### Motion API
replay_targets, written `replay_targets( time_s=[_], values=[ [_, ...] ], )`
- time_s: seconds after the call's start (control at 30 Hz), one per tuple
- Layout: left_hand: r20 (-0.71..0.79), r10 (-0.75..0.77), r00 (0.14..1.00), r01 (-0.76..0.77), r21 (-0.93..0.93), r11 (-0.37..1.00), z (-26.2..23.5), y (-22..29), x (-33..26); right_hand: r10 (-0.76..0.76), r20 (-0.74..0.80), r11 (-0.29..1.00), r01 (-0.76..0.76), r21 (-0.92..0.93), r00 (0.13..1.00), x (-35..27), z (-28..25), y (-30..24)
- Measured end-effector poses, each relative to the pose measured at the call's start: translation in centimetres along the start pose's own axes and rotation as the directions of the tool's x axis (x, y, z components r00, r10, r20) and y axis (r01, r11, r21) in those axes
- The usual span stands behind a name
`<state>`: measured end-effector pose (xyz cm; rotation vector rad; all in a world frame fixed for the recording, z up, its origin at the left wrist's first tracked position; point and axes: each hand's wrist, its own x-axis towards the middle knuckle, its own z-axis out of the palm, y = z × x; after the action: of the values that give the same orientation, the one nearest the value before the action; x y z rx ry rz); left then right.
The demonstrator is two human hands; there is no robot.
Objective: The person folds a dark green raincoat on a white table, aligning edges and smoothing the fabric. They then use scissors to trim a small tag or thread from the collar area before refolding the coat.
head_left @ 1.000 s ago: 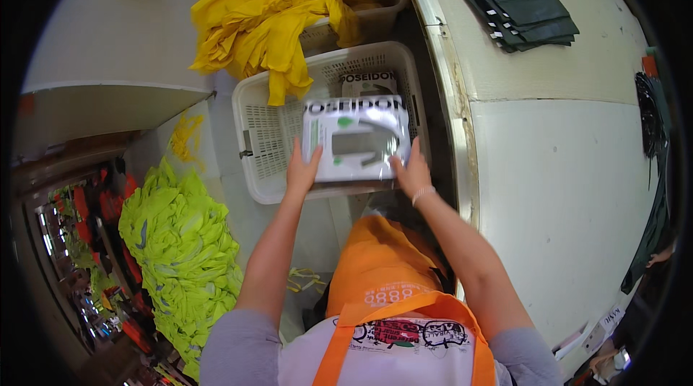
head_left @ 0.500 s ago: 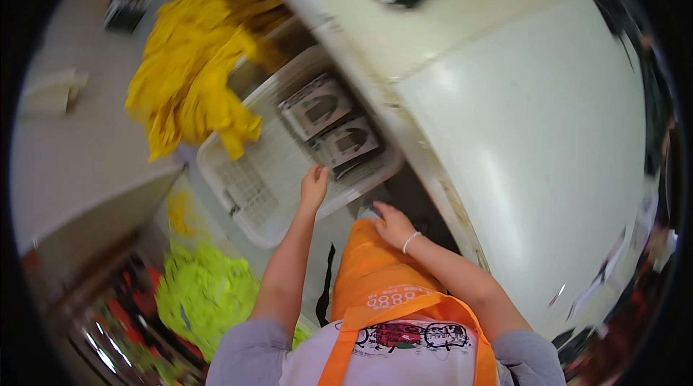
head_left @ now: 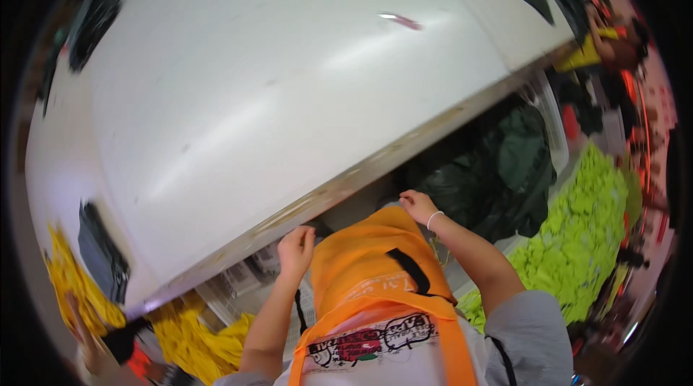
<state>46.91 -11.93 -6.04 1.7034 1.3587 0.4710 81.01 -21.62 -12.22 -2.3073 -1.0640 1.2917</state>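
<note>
My left hand (head_left: 296, 250) is raised in front of the table's near edge, fingers curled in, with nothing visible in them. Beside the top edge of the orange apron (head_left: 361, 245) that I wear is my right hand (head_left: 419, 205), a white bracelet on its wrist. Its fingers are bent together, and what they hold, if anything, is hidden. Ahead of both hands stretches the large white table (head_left: 274, 112). Dark green bagged goods (head_left: 498, 177) lie in a white bin (head_left: 554, 123) just beyond my right hand.
A small red-and-silver tool (head_left: 399, 21) and a folded dark garment (head_left: 101, 252) rest on the table. Yellow cloth (head_left: 198, 335) lies at lower left, near another person's arm (head_left: 86, 335). Lime-yellow cloth (head_left: 577, 242) is heaped at right. Another person (head_left: 613, 47) is at far right.
My view has swung rightward, from the basket of packages to the white table. My left hand has moved away from the basket, and its fingers are now curled.
</note>
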Motion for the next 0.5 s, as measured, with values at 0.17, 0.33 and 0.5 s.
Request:
replay_targets(
  time_s=[0.17,0.33,0.5],
  values=[
    [-0.044,0.214,0.976,-0.191,0.303,0.933,8.2,12.8,9.3,0.190,-0.186,0.977,-0.205,-0.061,0.964,6.7,-10.6,19.3],
    [0.067,0.282,0.957,-0.222,0.794,0.566,22.4,21.4,17.1,0.390,-0.135,0.912,-0.403,-0.082,0.911,14.8,-15.6,30.7],
    [0.042,0.368,0.929,-0.256,0.790,0.557,23.5,21.1,17.9,0.221,-0.179,0.928,-0.263,-0.263,0.959,20.0,-10.2,33.6]
  ],
)
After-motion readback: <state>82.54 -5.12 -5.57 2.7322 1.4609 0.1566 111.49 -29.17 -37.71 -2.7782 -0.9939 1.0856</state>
